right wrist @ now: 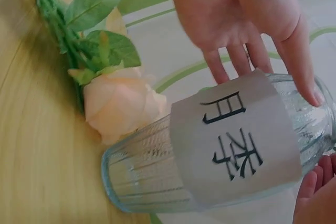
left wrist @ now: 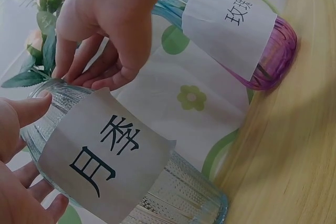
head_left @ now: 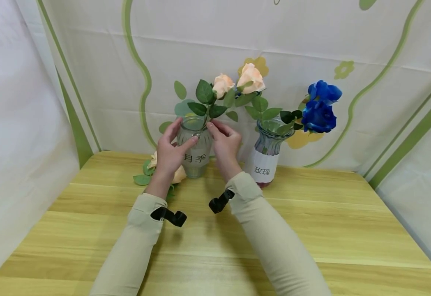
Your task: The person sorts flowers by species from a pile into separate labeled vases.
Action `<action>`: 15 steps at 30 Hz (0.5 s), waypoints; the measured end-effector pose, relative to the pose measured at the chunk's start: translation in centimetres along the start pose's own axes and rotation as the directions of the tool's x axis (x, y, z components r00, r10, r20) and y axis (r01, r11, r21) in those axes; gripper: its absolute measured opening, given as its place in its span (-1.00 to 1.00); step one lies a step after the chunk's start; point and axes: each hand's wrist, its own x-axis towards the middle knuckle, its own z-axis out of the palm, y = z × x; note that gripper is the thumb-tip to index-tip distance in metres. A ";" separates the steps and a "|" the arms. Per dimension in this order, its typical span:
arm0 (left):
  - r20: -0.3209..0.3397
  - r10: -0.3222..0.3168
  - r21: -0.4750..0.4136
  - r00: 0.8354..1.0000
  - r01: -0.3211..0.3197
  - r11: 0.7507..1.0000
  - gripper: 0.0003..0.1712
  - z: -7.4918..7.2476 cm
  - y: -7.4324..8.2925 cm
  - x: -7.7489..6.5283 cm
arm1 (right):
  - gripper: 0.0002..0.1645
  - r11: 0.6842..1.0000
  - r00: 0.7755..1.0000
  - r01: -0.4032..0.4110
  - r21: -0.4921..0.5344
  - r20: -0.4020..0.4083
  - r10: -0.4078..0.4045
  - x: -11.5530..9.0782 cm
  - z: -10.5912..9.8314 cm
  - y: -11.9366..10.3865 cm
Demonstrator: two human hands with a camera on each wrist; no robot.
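Observation:
A clear ribbed glass vase (head_left: 194, 170) with a white paper label stands upright near the back of the table. My left hand (head_left: 170, 152) holds it from the left, thumb across the front, fingers partly hidden behind the glass. At the rim, my right hand (head_left: 227, 144) pinches the green stem of a peach rose (head_left: 222, 85), whose dark leaves spread above the mouth. A second peach rose (head_left: 251, 78) leans beside it; where its stem runs is unclear. In the left wrist view the fingertips of the right hand (left wrist: 113, 19) meet at the rim.
Right of it stands a blue-to-pink glass vase (head_left: 265, 144) with a white label, holding blue roses (head_left: 319, 115). Further peach roses (right wrist: 123, 100) lie on the wooden table (head_left: 200, 246) left of the clear vase. A patterned curtain (head_left: 100, 74) hangs close behind.

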 end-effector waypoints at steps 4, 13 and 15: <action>0.001 0.009 -0.002 1.000 -0.009 1.000 -0.12 0.0 0.0 0.0 | -0.68 1.000 1.000 -0.015 0.018 0.027 0.015 -0.3 -0.7 0.5; 0.003 -0.004 -0.014 1.000 0.004 1.000 -0.13 0.0 -0.1 0.1 | -0.45 0.997 0.992 -0.066 -0.031 0.108 0.069 -1.5 -3.2 2.5; 0.004 -0.004 -0.014 1.000 0.004 1.000 -0.14 0.0 0.0 0.1 | -0.39 0.997 0.989 -0.069 -0.035 0.132 0.073 -1.9 -3.7 3.1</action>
